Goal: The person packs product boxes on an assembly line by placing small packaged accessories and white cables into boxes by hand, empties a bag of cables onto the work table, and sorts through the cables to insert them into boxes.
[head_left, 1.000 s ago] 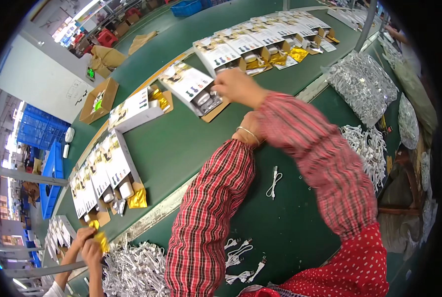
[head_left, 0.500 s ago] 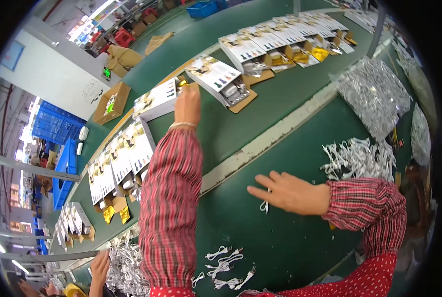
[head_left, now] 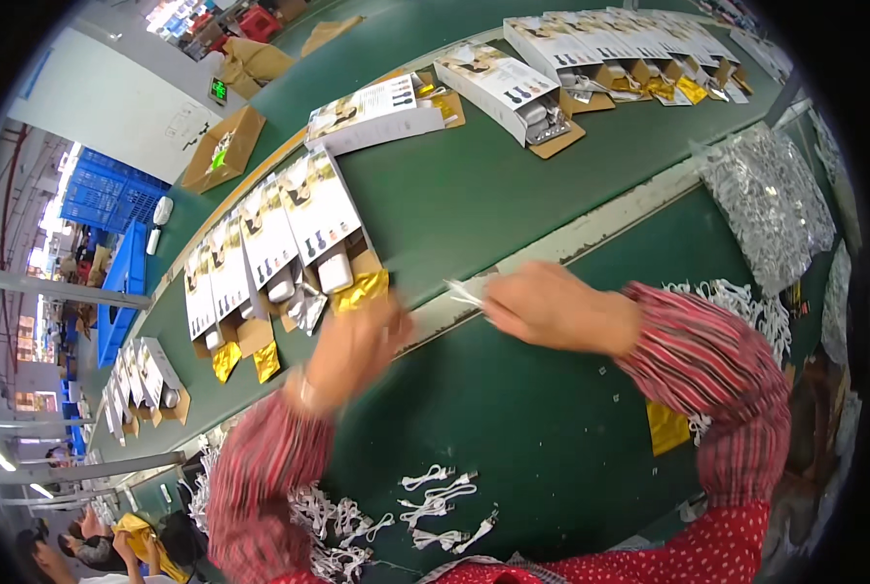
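My right hand (head_left: pixel 559 310) is closed on a white cable (head_left: pixel 469 291), whose end sticks out past the fingers toward the left. My left hand (head_left: pixel 355 343) is smeared by motion. It is just below a gold packet (head_left: pixel 362 289) at the mouth of an open white box (head_left: pixel 323 204); whether it touches the packet I cannot make out, and its fingers are unclear. In that box's opening lies a white device (head_left: pixel 335 271). Several white cables (head_left: pixel 437 506) lie on the green table between my forearms.
Open printed boxes line the green belt (head_left: pixel 435 214), some with gold packets. A pale rail (head_left: pixel 610 229) separates belt and table. At the right are a bag of silvery packets (head_left: pixel 771 204) and a pile of white cables (head_left: pixel 761 316). A gold packet (head_left: pixel 668 428) lies near my right sleeve.
My left hand has come back from a farther box toward the nearer gold packet. The right hand has lifted from the table and closed on the cable. Boxes have shifted up and right.
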`<state>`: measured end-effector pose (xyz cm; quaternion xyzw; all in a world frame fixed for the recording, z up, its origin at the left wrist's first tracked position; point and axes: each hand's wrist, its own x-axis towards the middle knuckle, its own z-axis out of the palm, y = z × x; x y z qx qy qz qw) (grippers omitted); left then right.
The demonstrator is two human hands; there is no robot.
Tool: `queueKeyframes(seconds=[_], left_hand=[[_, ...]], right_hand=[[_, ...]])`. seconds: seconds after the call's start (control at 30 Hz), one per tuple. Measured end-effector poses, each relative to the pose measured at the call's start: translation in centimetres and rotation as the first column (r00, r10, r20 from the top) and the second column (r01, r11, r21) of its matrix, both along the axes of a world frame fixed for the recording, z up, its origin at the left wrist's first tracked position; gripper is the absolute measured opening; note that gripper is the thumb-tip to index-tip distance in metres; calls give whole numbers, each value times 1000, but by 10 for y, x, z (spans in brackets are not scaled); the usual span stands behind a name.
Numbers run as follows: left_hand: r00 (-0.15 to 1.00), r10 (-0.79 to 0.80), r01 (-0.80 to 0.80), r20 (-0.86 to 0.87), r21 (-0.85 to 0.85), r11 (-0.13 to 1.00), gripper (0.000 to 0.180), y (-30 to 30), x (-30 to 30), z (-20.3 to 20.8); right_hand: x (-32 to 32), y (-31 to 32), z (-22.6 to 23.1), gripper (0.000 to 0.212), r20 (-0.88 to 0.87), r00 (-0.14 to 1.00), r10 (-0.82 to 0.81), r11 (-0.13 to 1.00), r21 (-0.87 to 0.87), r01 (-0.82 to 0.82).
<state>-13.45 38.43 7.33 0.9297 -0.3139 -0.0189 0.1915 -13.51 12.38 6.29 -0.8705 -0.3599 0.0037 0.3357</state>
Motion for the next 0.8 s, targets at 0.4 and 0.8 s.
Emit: queueKeyframes(seconds=[0.4,0.8], left_hand=[[929,-31,8,-369,-63,998,13,87,-209,-3],[969,248,-217,12,-444,870,16,147,-97,-5]], right_hand=[[50,141,-31,53,-252,759,-601,776,46,629],[-262,177,3,23,-52,948,314,940,-123,-318]])
